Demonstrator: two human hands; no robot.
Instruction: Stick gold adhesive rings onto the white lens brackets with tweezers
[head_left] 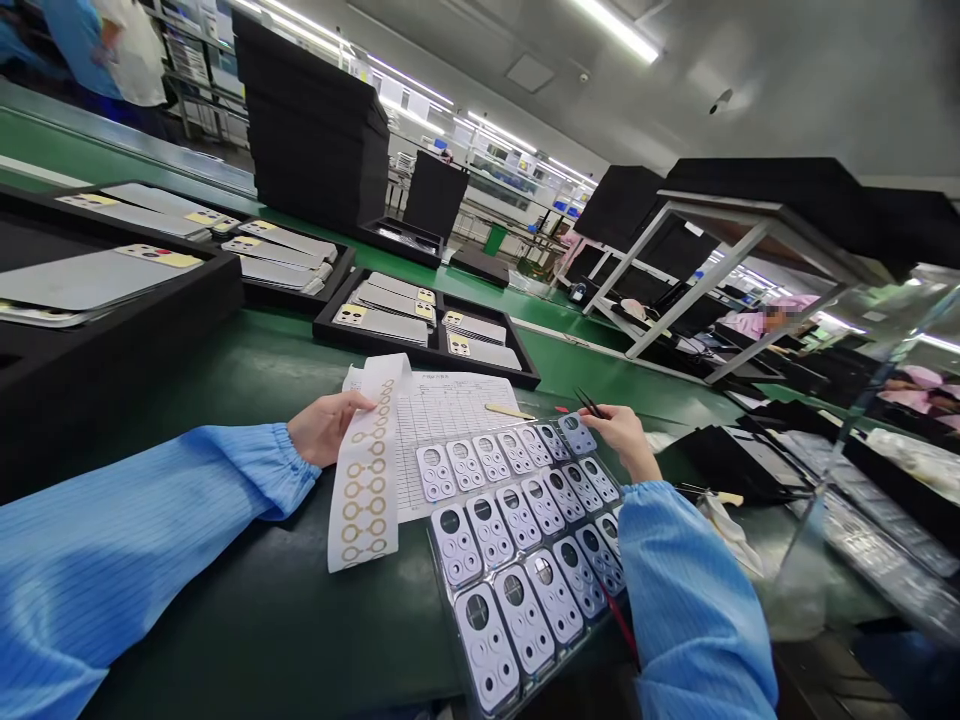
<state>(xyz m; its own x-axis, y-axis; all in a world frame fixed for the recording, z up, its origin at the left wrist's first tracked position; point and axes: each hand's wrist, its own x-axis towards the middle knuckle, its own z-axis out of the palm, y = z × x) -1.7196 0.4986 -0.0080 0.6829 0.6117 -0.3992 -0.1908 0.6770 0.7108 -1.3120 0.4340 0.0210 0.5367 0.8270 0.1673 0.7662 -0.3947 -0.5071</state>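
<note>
My left hand (324,428) pinches the edge of a white backing sheet (364,505) bearing rows of tan ring-shaped stickers; its upper part curls over. In my right hand (619,436) is a pair of dark tweezers (589,403), tips pointing up and left. The fingers of that hand are at the edge of a small grey plate (576,434) with round holes, at the far right corner of a clear plastic tray (445,600). Rows of similar lilac-grey plates (486,640) lie in this tray. Whether my fingers grip that corner plate is unclear.
A printed form (450,400) lies under the sheet and tray, with a yellowish strip (510,411) on it. Black foam trays (322,325) of flat panels line the green bench (285,590). A tall black stack (300,130) stands behind. A red stick (621,625) sits beside my right sleeve.
</note>
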